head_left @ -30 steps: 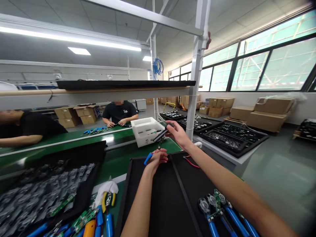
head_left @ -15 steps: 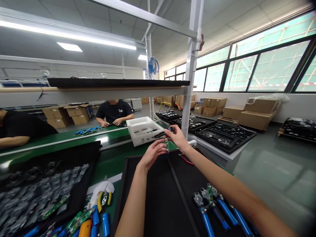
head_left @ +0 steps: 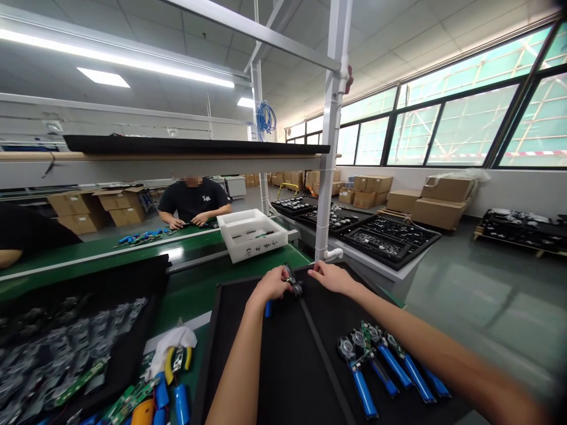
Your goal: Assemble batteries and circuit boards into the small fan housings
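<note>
My left hand [head_left: 271,284] is closed around a small circuit board assembly [head_left: 293,282] with a dark round part, low over the back of a black tray [head_left: 283,366]. A blue cylindrical battery [head_left: 268,309] hangs below that hand. My right hand [head_left: 333,277] is a little to the right, at the tray's back edge, with bent fingers and nothing visible in them. Its fingertips are partly hidden. Under my right forearm lie several board assemblies with round clear parts [head_left: 346,348] and blue batteries [head_left: 364,389], in the tray's right section.
Left of the tray are yellow-handled pliers [head_left: 169,365], a white cloth [head_left: 177,339], loose blue batteries [head_left: 181,404] and a dark tray of grey plastic parts [head_left: 66,336]. A white bin [head_left: 248,248] stands behind, near a metal post [head_left: 326,177]. A co-worker [head_left: 195,200] sits opposite.
Both hands have come down toward the tray and moved apart. The dark round part, earlier up at my right hand, is now by my left. The view has shifted slightly right.
</note>
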`<state>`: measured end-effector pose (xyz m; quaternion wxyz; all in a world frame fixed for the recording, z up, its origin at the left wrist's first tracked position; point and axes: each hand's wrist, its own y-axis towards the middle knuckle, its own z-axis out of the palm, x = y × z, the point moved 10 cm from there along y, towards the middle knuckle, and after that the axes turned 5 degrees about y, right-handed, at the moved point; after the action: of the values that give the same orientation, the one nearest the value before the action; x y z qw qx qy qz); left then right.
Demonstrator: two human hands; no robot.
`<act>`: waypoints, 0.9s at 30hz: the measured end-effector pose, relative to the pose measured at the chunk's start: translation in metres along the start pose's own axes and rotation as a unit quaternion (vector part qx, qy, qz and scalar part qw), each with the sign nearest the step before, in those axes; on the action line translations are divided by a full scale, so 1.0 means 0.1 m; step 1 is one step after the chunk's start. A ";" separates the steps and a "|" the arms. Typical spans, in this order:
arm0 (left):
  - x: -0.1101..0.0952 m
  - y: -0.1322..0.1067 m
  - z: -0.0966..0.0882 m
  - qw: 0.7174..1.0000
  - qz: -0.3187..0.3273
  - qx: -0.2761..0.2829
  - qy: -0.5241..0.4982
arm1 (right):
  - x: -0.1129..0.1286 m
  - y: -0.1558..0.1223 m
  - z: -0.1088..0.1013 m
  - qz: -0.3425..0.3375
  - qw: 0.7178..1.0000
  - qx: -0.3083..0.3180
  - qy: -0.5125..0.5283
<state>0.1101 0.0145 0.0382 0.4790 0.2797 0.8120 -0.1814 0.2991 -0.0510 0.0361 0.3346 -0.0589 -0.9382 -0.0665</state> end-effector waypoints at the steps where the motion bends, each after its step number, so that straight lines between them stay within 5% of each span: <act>1: 0.00 0.00 -0.02 1.000 0.003 -0.005 0.019 | -0.08 -0.01 -0.02 0.010 1.000 -0.004 -0.024; 9: -0.28 -0.14 -0.03 0.991 0.066 0.012 0.112 | -0.24 0.00 -0.02 0.019 1.000 0.023 0.003; 17: -0.31 -0.09 -0.03 0.985 0.111 -0.005 0.132 | 0.33 -0.39 -0.22 -0.062 0.959 -0.028 0.276; 23: -0.35 -0.13 -0.07 0.979 0.140 -0.042 0.145 | 0.68 -0.71 0.25 -0.032 0.869 0.084 0.486; 27: -0.40 -0.20 -0.12 0.973 0.153 -0.080 0.156 | 0.68 -0.68 0.45 0.024 0.880 0.129 0.457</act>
<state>0.1050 -0.0051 0.0794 0.3893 0.3858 0.8364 0.0057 0.2082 -0.1064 0.0387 0.7325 -0.0007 -0.6794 0.0434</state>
